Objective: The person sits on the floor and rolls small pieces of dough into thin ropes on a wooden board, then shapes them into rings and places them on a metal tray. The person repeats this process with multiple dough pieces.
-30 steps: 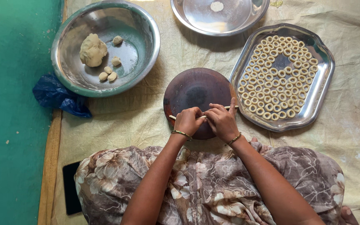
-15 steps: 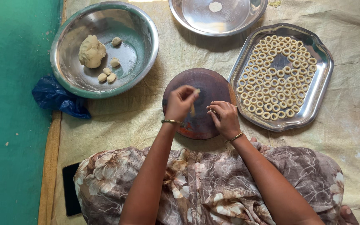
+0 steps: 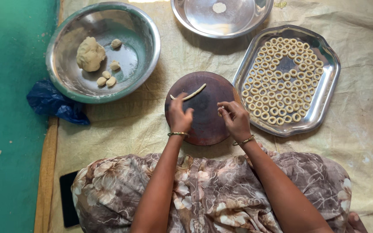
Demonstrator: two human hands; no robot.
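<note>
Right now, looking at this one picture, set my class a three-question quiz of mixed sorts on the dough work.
1. True or false: the thin rolled dough strip lies on the round dark wooden board.
2. Which vessel holds the dough rings? A: round steel bowl; B: rectangular steel tray; C: round steel plate.
3. Fill in: the large dough lump sits in the ____.

Key: 1 true; 2 B; 3 bowl.
</note>
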